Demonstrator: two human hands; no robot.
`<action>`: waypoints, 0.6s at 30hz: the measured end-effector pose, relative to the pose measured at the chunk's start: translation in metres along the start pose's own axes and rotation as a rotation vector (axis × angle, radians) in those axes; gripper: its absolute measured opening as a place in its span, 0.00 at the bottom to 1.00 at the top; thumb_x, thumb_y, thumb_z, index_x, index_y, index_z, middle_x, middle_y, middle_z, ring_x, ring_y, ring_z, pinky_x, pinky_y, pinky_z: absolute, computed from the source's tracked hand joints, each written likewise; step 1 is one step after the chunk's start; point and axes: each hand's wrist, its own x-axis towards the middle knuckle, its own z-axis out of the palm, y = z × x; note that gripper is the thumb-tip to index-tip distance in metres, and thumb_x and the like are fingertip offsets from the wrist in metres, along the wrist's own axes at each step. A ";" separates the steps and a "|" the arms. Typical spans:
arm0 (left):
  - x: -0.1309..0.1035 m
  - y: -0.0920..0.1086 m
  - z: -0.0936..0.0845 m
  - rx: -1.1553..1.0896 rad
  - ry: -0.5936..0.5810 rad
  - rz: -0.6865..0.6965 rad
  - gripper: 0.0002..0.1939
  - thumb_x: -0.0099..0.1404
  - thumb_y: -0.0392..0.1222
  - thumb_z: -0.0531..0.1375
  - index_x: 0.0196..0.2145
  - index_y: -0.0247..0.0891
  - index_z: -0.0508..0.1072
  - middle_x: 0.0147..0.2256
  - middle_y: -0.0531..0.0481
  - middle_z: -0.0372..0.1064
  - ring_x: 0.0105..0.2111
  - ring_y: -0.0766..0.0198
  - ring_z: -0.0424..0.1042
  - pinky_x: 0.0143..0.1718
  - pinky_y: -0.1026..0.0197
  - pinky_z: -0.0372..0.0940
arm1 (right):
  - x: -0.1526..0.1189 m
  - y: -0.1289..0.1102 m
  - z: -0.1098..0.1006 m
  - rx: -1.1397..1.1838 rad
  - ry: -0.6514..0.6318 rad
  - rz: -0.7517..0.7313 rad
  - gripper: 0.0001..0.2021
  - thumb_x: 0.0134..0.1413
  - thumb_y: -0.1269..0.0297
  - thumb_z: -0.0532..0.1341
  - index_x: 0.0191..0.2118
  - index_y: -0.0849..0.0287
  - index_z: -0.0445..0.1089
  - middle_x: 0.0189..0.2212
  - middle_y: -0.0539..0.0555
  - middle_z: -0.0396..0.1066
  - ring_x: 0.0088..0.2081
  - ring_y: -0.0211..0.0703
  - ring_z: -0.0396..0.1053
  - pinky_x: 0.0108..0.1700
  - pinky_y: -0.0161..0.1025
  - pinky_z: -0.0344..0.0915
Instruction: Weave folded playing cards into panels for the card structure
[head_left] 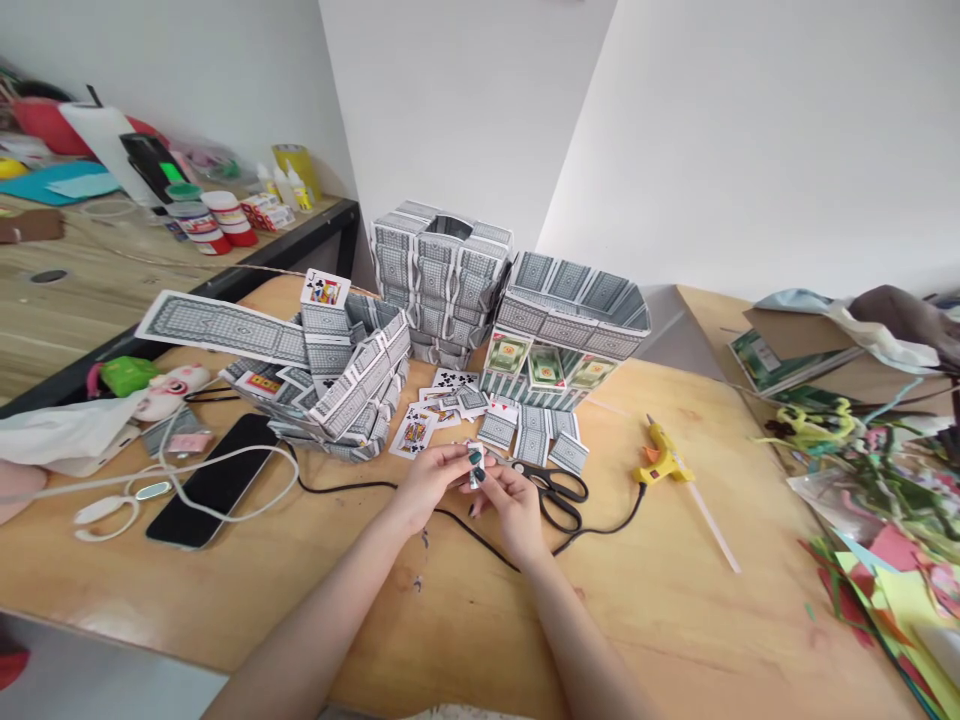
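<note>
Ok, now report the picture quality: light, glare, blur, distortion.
Head view: soft light, no harsh glare on the table; head view: paper scraps at right look stretched and blurred; head view: the glue gun is clearer, but the pale piece pinched by left hand and right hand lacks readable detail.

The tabletop (690, 610) is smooth, faintly glossy wood, the cards (412, 432) paper, the glue gun (664, 464) plastic, the phone (219, 488) glossy.
</note>
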 end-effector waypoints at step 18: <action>-0.001 -0.009 0.007 0.107 0.218 0.149 0.12 0.50 0.43 0.62 0.32 0.35 0.77 0.28 0.48 0.74 0.31 0.60 0.71 0.34 0.61 0.65 | 0.001 0.001 0.001 0.032 -0.038 0.001 0.13 0.49 0.55 0.59 0.27 0.60 0.71 0.25 0.53 0.74 0.17 0.35 0.65 0.23 0.34 0.62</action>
